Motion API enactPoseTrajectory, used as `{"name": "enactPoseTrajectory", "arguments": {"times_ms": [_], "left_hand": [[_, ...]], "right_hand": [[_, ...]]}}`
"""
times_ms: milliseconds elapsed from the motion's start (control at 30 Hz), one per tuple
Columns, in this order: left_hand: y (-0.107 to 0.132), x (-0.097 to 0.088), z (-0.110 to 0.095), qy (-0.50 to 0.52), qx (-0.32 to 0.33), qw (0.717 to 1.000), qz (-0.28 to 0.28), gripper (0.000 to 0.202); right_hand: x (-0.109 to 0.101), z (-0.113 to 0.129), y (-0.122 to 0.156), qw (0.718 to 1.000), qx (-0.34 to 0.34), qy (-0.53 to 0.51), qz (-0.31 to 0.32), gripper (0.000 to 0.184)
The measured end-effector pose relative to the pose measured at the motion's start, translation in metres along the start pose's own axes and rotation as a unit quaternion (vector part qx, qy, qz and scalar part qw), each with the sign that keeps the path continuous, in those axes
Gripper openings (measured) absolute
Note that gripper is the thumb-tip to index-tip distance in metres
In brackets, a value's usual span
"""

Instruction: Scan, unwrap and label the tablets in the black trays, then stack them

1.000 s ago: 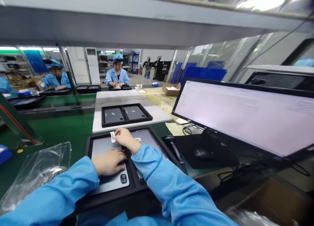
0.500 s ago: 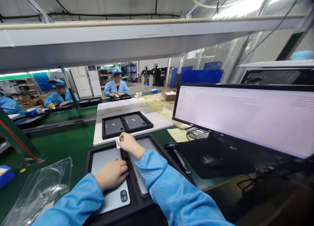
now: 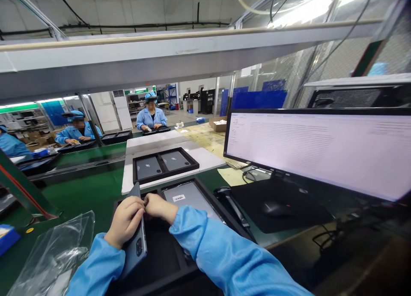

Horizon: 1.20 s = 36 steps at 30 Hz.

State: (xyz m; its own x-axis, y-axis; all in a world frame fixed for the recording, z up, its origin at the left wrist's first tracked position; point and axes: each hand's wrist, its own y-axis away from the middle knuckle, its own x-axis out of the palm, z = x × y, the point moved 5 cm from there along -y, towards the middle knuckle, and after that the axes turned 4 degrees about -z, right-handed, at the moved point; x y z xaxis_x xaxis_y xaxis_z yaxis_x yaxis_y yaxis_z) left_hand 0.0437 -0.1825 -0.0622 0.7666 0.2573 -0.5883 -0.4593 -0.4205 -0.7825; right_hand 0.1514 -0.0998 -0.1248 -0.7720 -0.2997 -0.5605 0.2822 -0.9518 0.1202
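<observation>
My left hand (image 3: 126, 221) is wrapped round a grey-blue tablet (image 3: 141, 236) and holds it tilted up on its long edge, the camera corner low and towards me. Close against that tablet's upper edge is my right hand (image 3: 158, 207), its fingers bent and pressed together; what they pinch is hidden. Beneath both hands lies a black foam tray (image 3: 160, 249), its left hollow bare. A second tablet (image 3: 195, 195) rests in the right hollow, with a white barcode label (image 3: 179, 197) on its upper part.
Behind stands another black tray (image 3: 164, 175) with two tablets, on a white board (image 3: 205, 155). A barcode scanner (image 3: 231, 206), mouse (image 3: 274, 208) and monitor (image 3: 314, 150) are on the right. Clear plastic bags (image 3: 54, 253) lie left. Co-workers (image 3: 151, 114) sit beyond.
My left hand has lifted the left tablet from lying flat to tilted up. My right hand moved slightly left and down to its edge; the label at its fingertips is out of sight there.
</observation>
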Motion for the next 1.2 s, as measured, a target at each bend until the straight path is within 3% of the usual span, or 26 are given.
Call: {"name": "enactPoseTrajectory", "arguments": {"times_ms": [133, 333, 633, 800, 933, 1067, 1133, 1200], "left_hand": [[0.001, 0.008, -0.001, -0.01, 0.002, 0.999, 0.033, 0.023], [-0.002, 0.011, -0.002, -0.007, -0.02, 0.999, 0.046, 0.029], [-0.001, 0.015, -0.002, -0.009, -0.007, 0.997, 0.07, 0.027], [-0.001, 0.019, -0.002, -0.007, -0.016, 0.996, 0.086, 0.027], [0.007, 0.038, 0.002, -0.026, -0.041, 0.985, 0.163, 0.029], [0.021, 0.062, 0.019, -0.024, -0.089, 0.958, 0.273, 0.018], [0.022, 0.064, 0.033, -0.019, -0.139, 0.959, 0.246, 0.018], [0.021, 0.06, 0.047, 0.009, -0.22, 0.96, 0.171, 0.013]], "right_hand": [[0.017, 0.008, 0.004, 0.966, -0.137, 0.22, 0.024, 0.006], [0.003, -0.002, -0.001, 0.971, -0.076, 0.227, -0.026, 0.039], [-0.001, 0.006, 0.004, 0.964, -0.112, 0.238, -0.048, 0.026], [-0.032, 0.009, 0.004, 0.957, -0.073, 0.245, -0.136, 0.028], [-0.06, 0.008, 0.008, 0.959, -0.062, 0.186, -0.203, 0.02], [-0.059, 0.007, 0.006, 0.966, -0.082, 0.154, -0.192, 0.008], [-0.053, 0.007, 0.005, 0.967, -0.095, 0.152, -0.182, 0.005], [-0.047, 0.007, 0.007, 0.966, -0.106, 0.154, -0.176, 0.004]]}}
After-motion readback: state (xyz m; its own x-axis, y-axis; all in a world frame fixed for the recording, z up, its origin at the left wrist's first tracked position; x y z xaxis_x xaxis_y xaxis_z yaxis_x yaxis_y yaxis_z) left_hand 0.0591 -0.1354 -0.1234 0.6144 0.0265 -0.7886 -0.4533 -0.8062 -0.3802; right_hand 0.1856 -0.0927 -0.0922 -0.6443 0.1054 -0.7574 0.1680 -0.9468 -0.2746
